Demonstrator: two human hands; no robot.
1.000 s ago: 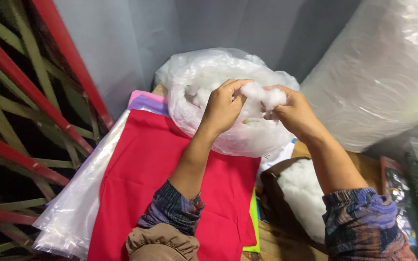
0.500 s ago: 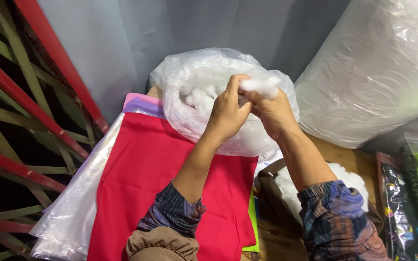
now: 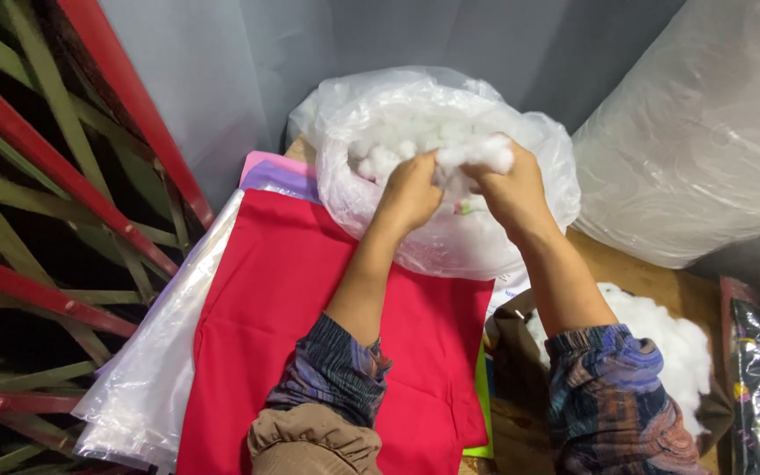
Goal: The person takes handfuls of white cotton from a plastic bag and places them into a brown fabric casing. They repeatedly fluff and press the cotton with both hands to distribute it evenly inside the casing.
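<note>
Left hand [image 3: 411, 189] and right hand [image 3: 510, 189] are reaching into the clear bag [image 3: 354, 149] at 12 o'clock, both clamping one tuft of white stuffing [image 3: 477, 157]. The bag is resting on red cloth [image 3: 283, 299]; more stuffing is filling a brown sack [image 3: 521, 387] at 4 o'clock.

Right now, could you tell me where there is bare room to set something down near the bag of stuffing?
The flat red fabric is uncovered between the clear plastic sheet and the left forearm. A strip of brown tabletop shows between the stuffing bag and the large wrapped bale. It is crowded at the bag's mouth, where the left hand and right hand grip white stuffing.
</note>
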